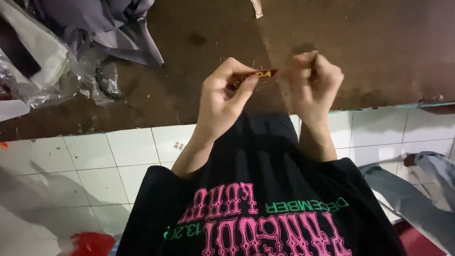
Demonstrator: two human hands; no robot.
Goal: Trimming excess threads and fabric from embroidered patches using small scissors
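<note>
Black shirt cloth (265, 189) hangs closest, at 6 o'clock. Left hand (220, 102) pinches a small red label (253, 76) by its end. Right hand (315, 83), at 3 o'clock from it, is curled shut beside it. That label looks light, thin and bendy; its edges seem best to hold.

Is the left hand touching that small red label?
Touching. The head view shows the left hand pinching the small red label between thumb and fingers.
</note>
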